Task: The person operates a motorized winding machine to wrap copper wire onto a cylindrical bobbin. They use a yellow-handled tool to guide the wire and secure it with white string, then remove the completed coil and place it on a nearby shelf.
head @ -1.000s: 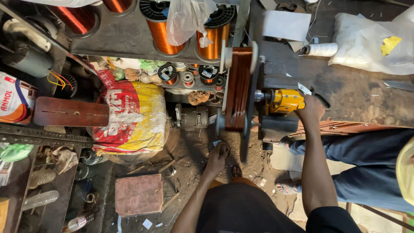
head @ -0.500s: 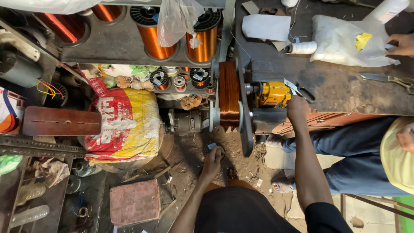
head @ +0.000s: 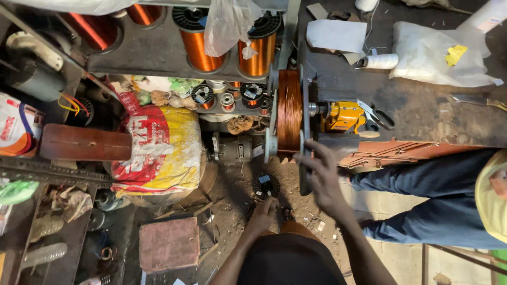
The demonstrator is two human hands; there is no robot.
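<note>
While the right hand (head: 323, 179) hangs spread, grip wide and holding nothing, just below the copper wire coil (head: 288, 112) on its winding former, the left hand (head: 264, 211) is low over the dirt floor beside a small black spool (head: 266, 186); its grip looks loosely curled, though whether it pinches wire cannot be told. Coil: mounted at the counter (head: 422, 111) edge, next to a yellow winder unit (head: 343, 116). Copper bobbins (head: 196, 47) on the shelf above. Risk, as judged: loose fingers near the former's flange could snag a strand and slacken the turns. Change: half a second ago the right hand was raised at the yellow unit; now it is lower, by the coil.
</note>
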